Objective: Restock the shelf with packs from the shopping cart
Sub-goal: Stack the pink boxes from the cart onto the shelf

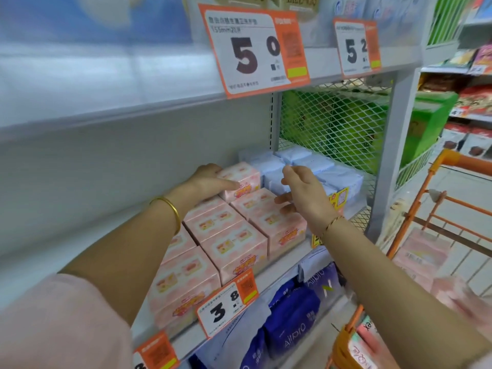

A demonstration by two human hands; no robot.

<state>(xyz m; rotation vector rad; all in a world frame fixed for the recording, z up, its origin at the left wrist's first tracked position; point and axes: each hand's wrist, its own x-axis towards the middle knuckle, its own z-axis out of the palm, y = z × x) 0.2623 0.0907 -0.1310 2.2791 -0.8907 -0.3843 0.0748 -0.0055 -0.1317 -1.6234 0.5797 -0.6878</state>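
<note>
Pink packs (231,235) fill the middle shelf (282,269) in two rows running from its front edge toward the back wall, as a person restocks a shop aisle. The left grip (210,179), a bare hand with a gold bangle (170,211) at the wrist, closes around the top pack (241,179). That pack sits one layer up at the back of the rows, with the thumb laid along its front face. The right grip (300,193) hovers open and empty just above the line where the pink rows meet the pale blue packs (332,174) stacked toward the shelf's right end.

The step in hand appears to be seating that top pack. Doing it well likely means sliding it back until it sits square on the packs beneath, label facing out. Its right side should meet the blue stack without crushing the soft wrappers. The free hand looks placed to steady the neighbours so nothing tips off the front edge.

Beyond the shelf's right end stands the orange shopping cart (439,209), well apart from both hands, with spare packs (423,251) lying inside; how many cannot be told. The shelf below holds dark blue bags (290,315), packed tight. A "3.8" price tag (226,307) hangs from the middle shelf's front edge.
</note>
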